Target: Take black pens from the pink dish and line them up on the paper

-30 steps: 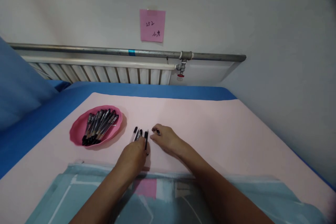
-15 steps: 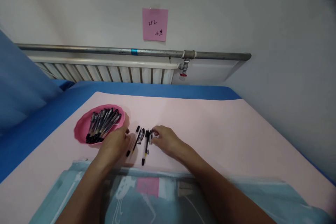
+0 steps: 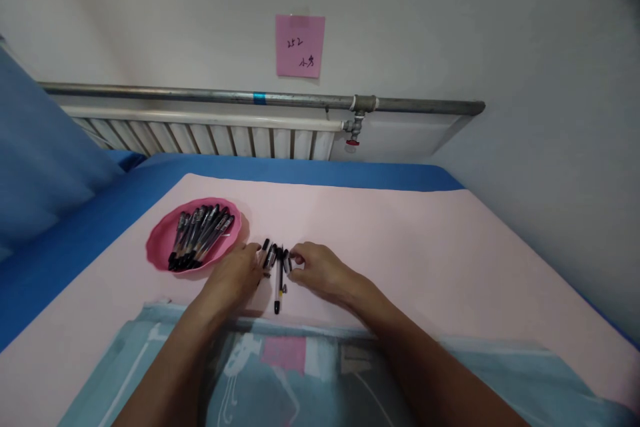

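I see a clear pen [image 3: 278,285] with black ends, pink bowl [image 3: 161,240] at its ten o'clock. My left hand [image 3: 236,276] and right hand [image 3: 321,269] curl their fingers; I can't tell if they pinch.

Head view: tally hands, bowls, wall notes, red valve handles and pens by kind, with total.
Left hand plus right hand: 2
Pink bowl: 1
Pink wall note: 1
Red valve handle: 1
Pens: overlapping, can't count, excluded
Total without pens: 5
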Demonstrator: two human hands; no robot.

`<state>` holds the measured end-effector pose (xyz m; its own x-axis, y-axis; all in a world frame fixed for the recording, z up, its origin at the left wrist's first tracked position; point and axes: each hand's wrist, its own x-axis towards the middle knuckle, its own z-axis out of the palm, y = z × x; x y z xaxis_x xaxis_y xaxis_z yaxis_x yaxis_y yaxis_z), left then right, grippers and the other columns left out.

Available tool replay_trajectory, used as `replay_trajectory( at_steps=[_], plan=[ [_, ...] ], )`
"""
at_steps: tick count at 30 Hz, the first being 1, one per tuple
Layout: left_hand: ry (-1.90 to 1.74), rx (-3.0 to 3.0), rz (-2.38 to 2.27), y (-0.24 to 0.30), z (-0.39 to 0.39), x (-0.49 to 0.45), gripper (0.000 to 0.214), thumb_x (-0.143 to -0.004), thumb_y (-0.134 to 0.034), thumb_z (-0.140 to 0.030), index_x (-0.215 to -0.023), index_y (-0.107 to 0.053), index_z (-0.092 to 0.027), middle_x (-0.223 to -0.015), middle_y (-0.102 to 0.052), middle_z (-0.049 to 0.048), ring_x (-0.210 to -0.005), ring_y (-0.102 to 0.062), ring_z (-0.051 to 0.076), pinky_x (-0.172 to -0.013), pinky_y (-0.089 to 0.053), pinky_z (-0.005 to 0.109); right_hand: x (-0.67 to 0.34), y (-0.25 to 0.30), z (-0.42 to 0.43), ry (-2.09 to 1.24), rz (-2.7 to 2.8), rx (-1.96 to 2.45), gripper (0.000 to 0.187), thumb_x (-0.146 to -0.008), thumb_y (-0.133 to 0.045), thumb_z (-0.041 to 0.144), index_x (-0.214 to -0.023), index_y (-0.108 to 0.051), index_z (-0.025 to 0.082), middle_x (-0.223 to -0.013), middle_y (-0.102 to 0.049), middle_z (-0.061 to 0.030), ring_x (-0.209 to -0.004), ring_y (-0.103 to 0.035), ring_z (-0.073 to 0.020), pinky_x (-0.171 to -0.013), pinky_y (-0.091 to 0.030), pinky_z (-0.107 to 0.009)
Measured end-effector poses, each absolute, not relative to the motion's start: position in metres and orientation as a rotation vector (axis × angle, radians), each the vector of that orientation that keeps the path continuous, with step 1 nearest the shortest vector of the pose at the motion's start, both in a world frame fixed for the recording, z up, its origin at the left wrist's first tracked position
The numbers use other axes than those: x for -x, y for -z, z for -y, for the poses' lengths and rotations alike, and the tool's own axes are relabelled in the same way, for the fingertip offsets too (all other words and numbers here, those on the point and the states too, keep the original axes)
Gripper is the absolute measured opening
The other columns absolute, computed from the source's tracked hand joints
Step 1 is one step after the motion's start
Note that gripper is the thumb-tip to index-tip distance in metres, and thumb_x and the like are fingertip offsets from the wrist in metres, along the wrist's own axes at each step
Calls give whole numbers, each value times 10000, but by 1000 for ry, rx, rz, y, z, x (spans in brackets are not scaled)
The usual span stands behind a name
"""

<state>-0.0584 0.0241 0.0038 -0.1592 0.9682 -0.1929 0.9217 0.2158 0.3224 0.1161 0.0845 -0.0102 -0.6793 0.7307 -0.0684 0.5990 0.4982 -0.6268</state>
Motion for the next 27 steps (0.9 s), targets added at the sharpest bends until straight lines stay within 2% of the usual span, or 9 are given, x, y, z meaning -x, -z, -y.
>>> replay_trajectory(
  at_steps=[5, 10, 17, 19, 22, 27],
  plan=[
    [-160, -1782, -2079, -2, -26, 61, 378, -746, -507, -247, -1118, -522, -182, -1062, -589, 102, -936, -578, 211, -760, -409, 266, -122, 2, -80, -1005, 2618, 1012, 313, -637, -655, 227, -935, -571, 180, -870, -540, -23, -731, -487, -138, -596, -324, -219],
    [-191, -1772, -2004, -4, -24, 61, 428, -672, -537, -153, -1100, -528, -178, -1055, -577, 86, -898, -575, 184, -748, -411, 242, -121, 1, -73, -956, 2678, 1002, 427, -616, -680, 256, -1008, -527, 182, -924, -531, -33, -787, -499, -165, -633, -343, -240],
    [-91, -1837, -1941, -14, -19, 55, 477, -626, -572, -189, -1099, -516, -201, -979, -557, 59, -871, -560, 189, -742, -421, 252, -118, -1, -69, -917, 2719, 1020, 387, -648, -653, 256, -999, -504, 191, -935, -521, -35, -819, -510, -177, -669, -353, -257],
    [-64, -1880, -1890, -15, -17, 55, 549, -591, -607, -223, -1127, -493, -205, -974, -552, 58, -876, -554, 200, -742, -425, 263, -117, -2, -69, -905, 2719, 1027, 363, -655, -643, 250, -982, -501, 183, -934, -519, -37, -819, -510, -176, -671, -357, -260],
    [-46, -1911, -1856, -11, -14, 55, 763, -504, -686, -280, -1217, -421, -213, -1076, -527, 76, -974, -523, 239, -806, -417, 288, -117, -2, -69, -886, 2724, 1014, 329, -675, -623, 239, -972, -495, 177, -935, -519, -39, -830, -506, -175, -681, -359, -265],
    [-87, -1932, -1889, 1, -12, 52, 998, -476, -715, -333, -1349, -248, -203, -1252, -438, 110, -1123, -429, 292, -919, -361, 331, -116, -1, -68, -841, 2730, 1011, 324, -701, -601, 247, -996, -485, 186, -937, -517, -37, -830, -503, -171, -685, -359, -267]
  ],
)
